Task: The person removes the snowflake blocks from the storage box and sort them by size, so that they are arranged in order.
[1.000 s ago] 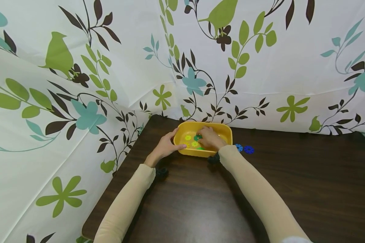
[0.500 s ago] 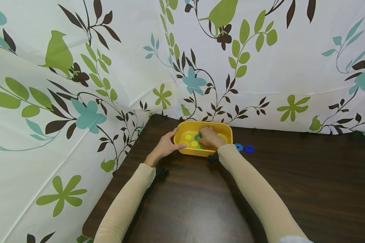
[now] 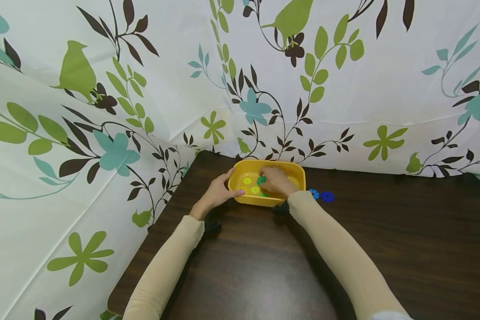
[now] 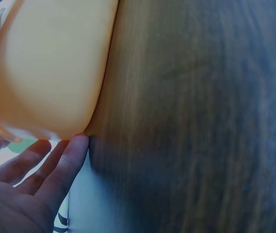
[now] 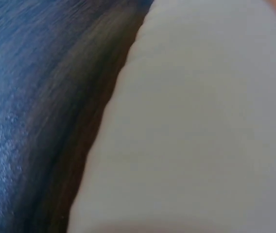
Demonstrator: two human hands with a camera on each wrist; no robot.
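A yellow plastic tub [image 3: 278, 201] stands at the back of the table. My left hand [image 3: 219, 190] holds its left end, thumb over the near rim, fingers along the outside; in the left wrist view the fingertips [image 4: 77, 143] press against the tub's wall [image 4: 50, 63]. My right hand [image 3: 275, 181] reaches down into the tub with bent fingers. Between its index finger and thumb is a green flower-shaped disc [image 3: 261, 181]. Several yellow discs [image 3: 255, 190] lie on the tub's floor, left of that hand. A pale surface [image 5: 177, 121] fills most of the right wrist view.
Two blue flower-shaped discs, one light [image 3: 314, 194] and one dark [image 3: 327, 197], lie on the dark wooden table [image 3: 404, 231] right of the tub. A white patterned cloth [image 3: 336, 89] hangs behind the table and along its left side.
The right hand's fingers have shifted slightly inside the tub, and the green disc has moved a little to the right with more of it showing. The left hand and tub stay put.
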